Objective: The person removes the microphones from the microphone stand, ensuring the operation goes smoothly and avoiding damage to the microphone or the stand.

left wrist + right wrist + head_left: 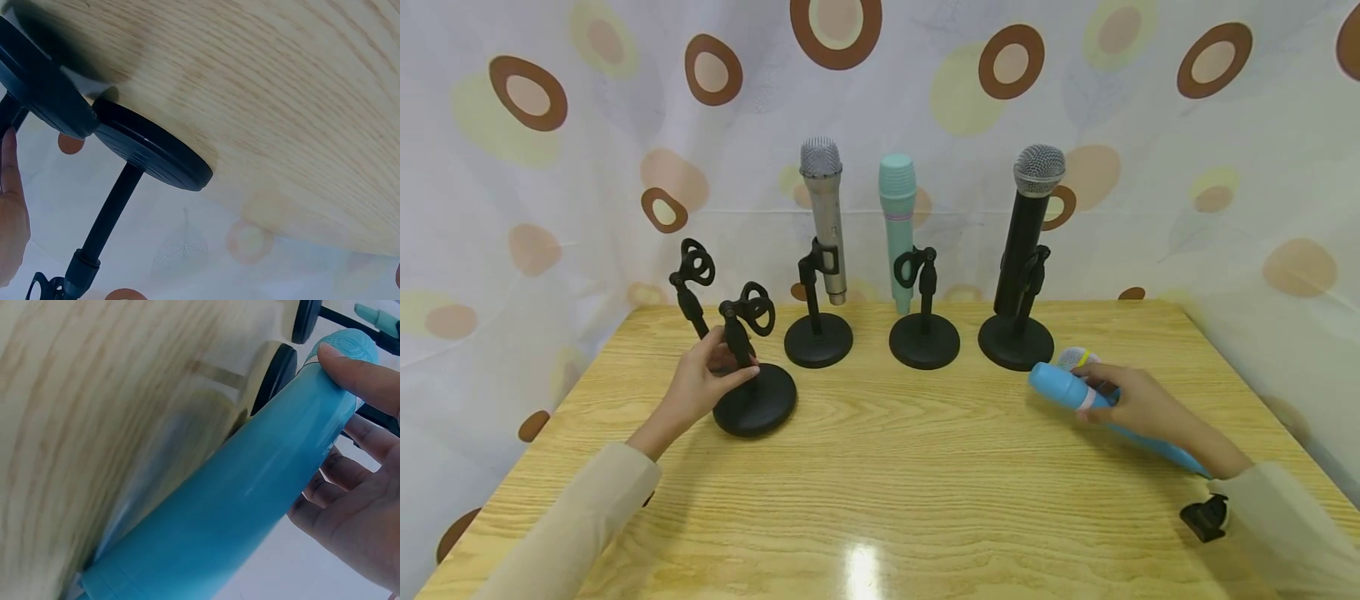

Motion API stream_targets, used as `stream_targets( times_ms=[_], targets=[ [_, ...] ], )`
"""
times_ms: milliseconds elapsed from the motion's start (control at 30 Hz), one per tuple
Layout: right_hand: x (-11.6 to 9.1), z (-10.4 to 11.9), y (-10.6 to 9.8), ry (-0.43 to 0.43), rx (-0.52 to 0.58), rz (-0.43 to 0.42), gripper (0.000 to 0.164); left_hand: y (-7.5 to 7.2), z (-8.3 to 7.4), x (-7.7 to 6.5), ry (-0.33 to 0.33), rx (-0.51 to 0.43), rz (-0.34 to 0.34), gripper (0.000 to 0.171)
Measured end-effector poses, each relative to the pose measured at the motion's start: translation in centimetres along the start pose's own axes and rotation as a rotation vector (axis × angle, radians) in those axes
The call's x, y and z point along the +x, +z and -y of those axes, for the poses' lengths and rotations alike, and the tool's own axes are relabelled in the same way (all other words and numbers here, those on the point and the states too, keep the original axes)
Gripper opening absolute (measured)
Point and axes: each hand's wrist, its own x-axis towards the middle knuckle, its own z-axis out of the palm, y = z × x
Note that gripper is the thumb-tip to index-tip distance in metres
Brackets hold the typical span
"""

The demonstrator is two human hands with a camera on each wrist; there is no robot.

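Observation:
My left hand [703, 379] grips the pole of a black microphone stand [760, 408] with a round base and an unfilled clip. Just behind it is a second black stand [691, 304]; its base is hidden in the head view but shows in the left wrist view as a black disc [156, 147]. At the right, my right hand [1138, 404] pinches a blue microphone [231, 481] near its head, thumb on one side and fingers on the other. The blue microphone lies slanted, head toward the back. Partly hidden behind it is a microphone with a silver grille and yellow band [1075, 357].
Along the back of the wooden table [880, 500] stand a silver microphone [827, 217], a mint-green microphone [898, 208] and a black microphone [1024, 242], each in a black stand. A patterned cloth [880, 100] hangs behind them.

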Motion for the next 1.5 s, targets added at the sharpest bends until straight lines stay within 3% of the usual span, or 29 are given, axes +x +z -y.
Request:
stream_targets(
  times_ms=[133,233,367,633,1033,1167,1400,1500],
  targets=[
    [-0.2,0.0,0.4,-0.012,-0.024,-0.004,0.051,0.4,2.2,0.1,0.002,-0.041,-0.003,0.032],
    [-0.2,-0.1,0.6,-0.023,-0.034,-0.005,0.051,0.5,2.3,0.1,0.0,-0.046,0.001,0.033],
    [-0.3,-0.2,0.9,-0.032,-0.042,-0.001,0.05,0.6,1.8,0.0,0.003,-0.038,0.006,0.034],
    [-0.4,-0.3,1.3,-0.017,-0.037,0.042,0.05,0.4,-0.9,-0.3,-0.002,-0.012,0.038,0.032],
    [-0.4,-0.5,1.6,-0.014,-0.058,0.057,0.05,0.3,-0.9,-0.3,-0.013,-0.02,0.042,0.035],
    [-0.4,-0.7,1.7,-0.022,-0.056,0.056,0.049,0.4,-0.4,-0.3,-0.021,-0.036,0.047,0.036],
    [-0.5,-0.6,1.7,-0.002,-0.046,0.063,0.049,0.5,2.3,-0.1,-0.05,-0.076,0.068,0.039],
    [-0.5,-0.6,1.6,0.008,-0.041,0.069,0.05,0.5,2.7,-0.1,-0.065,-0.073,0.078,0.04]
  ],
)
